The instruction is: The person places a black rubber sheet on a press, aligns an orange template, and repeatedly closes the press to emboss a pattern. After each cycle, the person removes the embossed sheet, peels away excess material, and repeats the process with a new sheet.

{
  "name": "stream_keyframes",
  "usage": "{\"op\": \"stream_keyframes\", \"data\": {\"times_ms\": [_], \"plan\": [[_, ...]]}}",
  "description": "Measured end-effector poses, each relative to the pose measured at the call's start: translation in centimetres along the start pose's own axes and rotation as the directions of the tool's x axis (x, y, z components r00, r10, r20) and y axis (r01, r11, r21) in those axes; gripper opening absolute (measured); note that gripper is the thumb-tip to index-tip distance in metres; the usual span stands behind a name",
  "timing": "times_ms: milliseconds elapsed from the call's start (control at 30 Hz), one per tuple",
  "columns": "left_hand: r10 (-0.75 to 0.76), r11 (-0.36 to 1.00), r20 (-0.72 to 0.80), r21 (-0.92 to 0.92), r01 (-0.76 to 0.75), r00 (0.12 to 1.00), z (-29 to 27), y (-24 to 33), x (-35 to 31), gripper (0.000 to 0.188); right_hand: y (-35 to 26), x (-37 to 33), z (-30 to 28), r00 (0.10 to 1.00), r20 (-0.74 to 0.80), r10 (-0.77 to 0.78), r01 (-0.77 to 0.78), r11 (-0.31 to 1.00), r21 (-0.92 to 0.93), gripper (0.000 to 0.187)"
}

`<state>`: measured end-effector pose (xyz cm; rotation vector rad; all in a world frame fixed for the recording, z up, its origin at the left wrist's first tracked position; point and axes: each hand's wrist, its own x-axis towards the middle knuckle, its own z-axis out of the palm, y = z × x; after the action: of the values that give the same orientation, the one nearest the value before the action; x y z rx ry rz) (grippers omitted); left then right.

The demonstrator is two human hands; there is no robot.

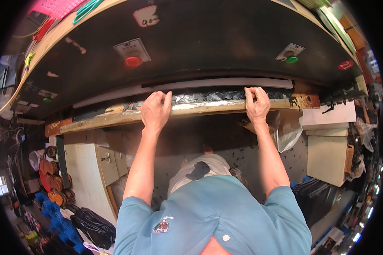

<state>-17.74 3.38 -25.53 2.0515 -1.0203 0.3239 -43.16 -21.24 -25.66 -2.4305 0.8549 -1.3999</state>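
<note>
Both of my hands reach forward to a long narrow slot beneath a black machine panel (225,42). My left hand (155,111) is closed with its fingers curled, its wrist over the wooden bar (204,108) along the slot's front. My right hand (258,104) is also closed, farther right at the same slot, thumb and fingers drawn together. Whatever their fingertips pinch is too small or hidden to make out. Between the hands, dark cut scraps (200,97) lie behind the bar. A pale strip (217,83) runs just beyond the fingertips.
The panel carries a red push button (133,62) and a green push button (291,60). Below, a pale cabinet (83,157) stands at left and a pale box-like cabinet (327,155) at right. A clear plastic bag (289,131) hangs by my right forearm. Dark scraps litter the floor.
</note>
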Motion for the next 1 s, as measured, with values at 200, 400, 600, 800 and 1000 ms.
{"op": "stream_keyframes", "data": {"times_ms": [200, 400, 600, 800, 1000], "plan": [[-0.024, 0.999, -0.002, -0.041, 0.024, 1.0, 0.2, 0.0, 0.0, 0.029, 0.3, -0.3, 0.2, 1.0, -0.004, 0.014, -0.014, 1.0, -0.013, 0.015], [-0.005, 0.998, 0.033, -0.065, 0.007, 0.999, 0.3, -0.4, 0.5, 0.028, 1.3, -0.4, 0.6, 0.997, 0.058, 0.052, -0.055, 0.996, 0.066, 0.016], [0.042, 0.994, -0.009, -0.105, -0.043, 0.999, -0.4, 0.0, -2.1, 0.027, 0.2, -2.3, -1.3, 0.908, 0.156, 0.39, -0.414, 0.892, 0.179, 0.019], [0.07, 0.993, 0.05, -0.094, -0.065, 0.996, -3.2, 1.2, -8.5, 0.029, -5.8, -3.8, -3.7, 0.783, 0.248, 0.57, -0.621, 0.71, 0.33, 0.016], [-0.069, 0.92, 0.109, -0.376, 0.105, 0.992, -7.6, 2.5, -12.4, 0.017, -16.2, -3.5, 3.2, 0.8, 0.592, 0.094, -0.334, 0.89, 0.31, 0.085]]}}
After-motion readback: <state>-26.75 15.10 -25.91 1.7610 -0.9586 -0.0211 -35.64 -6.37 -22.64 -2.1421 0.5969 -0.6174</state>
